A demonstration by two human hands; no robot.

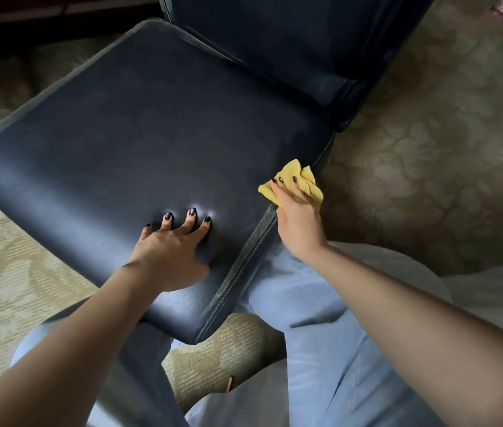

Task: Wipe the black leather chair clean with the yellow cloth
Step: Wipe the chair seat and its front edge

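Left hand on the chair seat, right hand with cloth at its right edge.

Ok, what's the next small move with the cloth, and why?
Probably drag the cloth toward you along the seat's side seam. The right hand holds it bunched against that edge, the seam nearer you looks grey and dusty, and the left hand presses flat on the seat, steadying the chair.

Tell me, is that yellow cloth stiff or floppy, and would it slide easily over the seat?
Probably floppy: the cloth bunches in folds under the right hand. Likely light, since fingers alone hold it. It should slide readily, as the seat looks smooth and glossy.
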